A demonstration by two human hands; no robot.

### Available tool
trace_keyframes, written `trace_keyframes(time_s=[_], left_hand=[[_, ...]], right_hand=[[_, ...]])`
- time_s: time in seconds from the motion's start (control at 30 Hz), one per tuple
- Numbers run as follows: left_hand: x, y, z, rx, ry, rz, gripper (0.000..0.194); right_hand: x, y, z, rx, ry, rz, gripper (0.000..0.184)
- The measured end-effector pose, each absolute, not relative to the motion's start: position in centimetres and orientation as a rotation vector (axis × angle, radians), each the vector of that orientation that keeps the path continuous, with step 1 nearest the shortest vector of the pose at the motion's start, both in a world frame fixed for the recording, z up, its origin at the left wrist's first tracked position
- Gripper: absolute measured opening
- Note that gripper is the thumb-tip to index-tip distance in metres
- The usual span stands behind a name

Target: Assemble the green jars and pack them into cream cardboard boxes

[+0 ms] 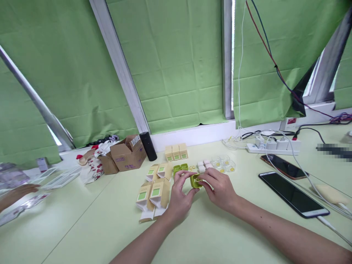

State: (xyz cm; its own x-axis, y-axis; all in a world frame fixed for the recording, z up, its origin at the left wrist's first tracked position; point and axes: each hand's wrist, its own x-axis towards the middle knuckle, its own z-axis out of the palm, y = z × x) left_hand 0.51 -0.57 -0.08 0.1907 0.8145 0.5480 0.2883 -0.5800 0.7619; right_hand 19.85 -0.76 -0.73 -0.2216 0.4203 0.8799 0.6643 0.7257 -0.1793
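Both hands pinch a small green case just below the frame's centre: the left hand steadies its left edge with thumb and forefinger, while the right hand closes fingertips on its right side. The case lies between them, equally near both, above the pale table; small cartons stand left.
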Motion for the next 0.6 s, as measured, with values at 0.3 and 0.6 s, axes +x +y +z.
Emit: trace_keyframes(time_s=[0.3,0.6], left_hand=[[0.33,-0.42,-0.47,2.044,1.02,1.372,0.049],[0.31,-0.43,-0.36,2.049,1.014,1.359,0.049]], right_hand=[[19.7,-0.49,-0.8,-0.792,-1.885,-0.455,0.018],[19.47,-0.23,-1.08,-0.781,-1.923,-0.483,0.021]])
